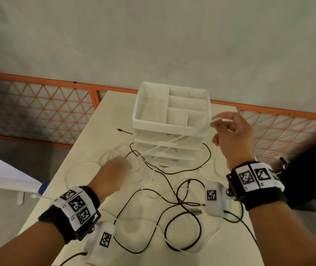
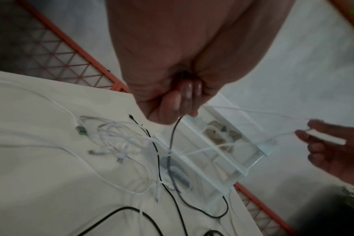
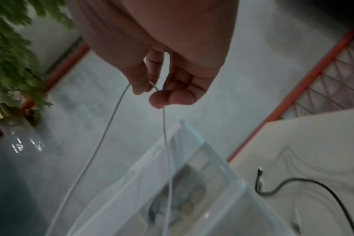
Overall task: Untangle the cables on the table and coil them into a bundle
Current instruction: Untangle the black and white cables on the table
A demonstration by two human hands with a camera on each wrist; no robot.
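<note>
Black and white cables lie tangled over the beige table (image 1: 115,104). My left hand (image 1: 128,166) is low over the tangle, its fingers (image 2: 180,108) curled round a black cable (image 2: 172,135) that drops into the knot. My right hand (image 1: 215,121) is raised beside the drawer unit and pinches a white cable (image 1: 172,141) between thumb and fingers (image 3: 150,92). Two white strands (image 3: 111,119) run taut from that pinch down to the tangle. In the left wrist view the right hand (image 2: 305,132) shows a white plug end in its fingers. More black cable (image 1: 210,153) loops loosely nearer me.
A white and clear drawer organiser (image 1: 170,125) stands at the table's back middle, right behind the tangle. An orange lattice fence (image 1: 38,106) runs behind the table. The table's left and right edges drop to the floor. A green plant (image 3: 10,47) stands off to the side.
</note>
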